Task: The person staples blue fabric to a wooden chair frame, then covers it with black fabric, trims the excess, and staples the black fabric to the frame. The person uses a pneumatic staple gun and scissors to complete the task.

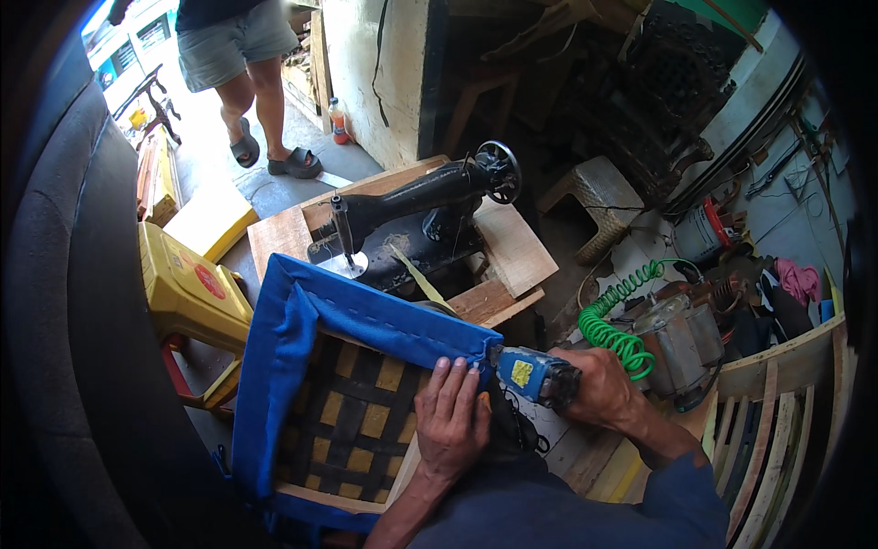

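Observation:
A seat frame covered in blue fabric (366,306) stands tilted before me, its underside of woven dark webbing (352,416) facing me. My left hand (448,421) has its fingers pressed together on the fabric at the frame's near right corner. In my right hand (599,389) is a blue staple gun (526,373) with a yellow patch on its side. Its nose meets that same corner, just right of my left fingertips. Rows of small marks run along the folded fabric. My right fingers are partly hidden behind the tool.
Behind the frame stands a black sewing machine (412,206) on a wooden table (517,252). A green coiled hose (599,320) hangs right of my right hand. Yellow plastic stools (187,284) are at left. A person (247,73) stands beyond. Wooden slats (759,448) lie lower right.

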{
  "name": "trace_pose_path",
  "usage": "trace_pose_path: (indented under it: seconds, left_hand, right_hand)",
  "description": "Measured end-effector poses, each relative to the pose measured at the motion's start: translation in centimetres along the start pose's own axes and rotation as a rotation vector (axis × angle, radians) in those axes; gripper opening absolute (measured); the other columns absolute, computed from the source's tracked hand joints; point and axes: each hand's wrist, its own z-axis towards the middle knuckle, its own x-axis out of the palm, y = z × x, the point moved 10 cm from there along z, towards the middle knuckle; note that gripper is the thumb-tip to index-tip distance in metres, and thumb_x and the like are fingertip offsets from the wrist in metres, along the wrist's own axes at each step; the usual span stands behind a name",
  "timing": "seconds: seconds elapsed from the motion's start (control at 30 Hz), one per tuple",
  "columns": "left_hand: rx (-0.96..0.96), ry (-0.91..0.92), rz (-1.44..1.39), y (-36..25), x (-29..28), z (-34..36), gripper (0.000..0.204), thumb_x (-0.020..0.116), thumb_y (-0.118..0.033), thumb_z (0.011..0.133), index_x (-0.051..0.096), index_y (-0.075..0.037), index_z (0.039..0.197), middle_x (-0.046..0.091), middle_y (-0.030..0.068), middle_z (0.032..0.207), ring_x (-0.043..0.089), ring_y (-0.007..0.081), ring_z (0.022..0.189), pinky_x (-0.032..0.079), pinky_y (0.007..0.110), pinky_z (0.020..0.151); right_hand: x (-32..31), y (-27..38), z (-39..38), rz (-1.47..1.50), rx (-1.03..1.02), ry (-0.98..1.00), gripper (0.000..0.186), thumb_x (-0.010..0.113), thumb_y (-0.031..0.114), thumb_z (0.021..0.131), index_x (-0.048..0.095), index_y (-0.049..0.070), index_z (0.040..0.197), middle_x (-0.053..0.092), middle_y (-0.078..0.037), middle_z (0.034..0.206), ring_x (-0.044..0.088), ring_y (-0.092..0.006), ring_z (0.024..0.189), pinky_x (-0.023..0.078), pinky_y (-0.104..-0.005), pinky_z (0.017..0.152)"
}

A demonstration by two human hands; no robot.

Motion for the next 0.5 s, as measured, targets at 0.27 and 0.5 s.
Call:
trace_pose_path:
  seconds: [0.27,0.5]
  left_hand:
    - [-0.005,-0.054,-0.050,-0.3,-0.7,0.4,0.041,0.071,-0.005,0.090,0.071,0.001,0.131,0.065,0.0182,0.144,0.058,0.0367,0.140,0.047,0.047,0.108]
    - [-0.009,-0.051,-0.066,-0.6,-0.3,0.2,0.041,0.072,0.000,0.087,0.071,0.000,0.128,0.066,0.0189,0.142,0.057,0.0384,0.140,0.045,0.048,0.114]
  right_hand:
    - [-1.5,1.0,-2.5,0.234,-0.298,-0.241,0.041,0.085,0.016,0.082,0.072,-0.002,0.115,0.078,-0.017,0.101,0.078,-0.0342,0.089,0.063,-0.0398,0.080]
    - [-1.4,1.2,-2.3,0.148,-0.263,-0.219,0.044,0.086,0.020,0.082,0.072,-0.003,0.117,0.078,-0.019,0.102,0.078,-0.0349,0.090,0.063,-0.0394,0.079]
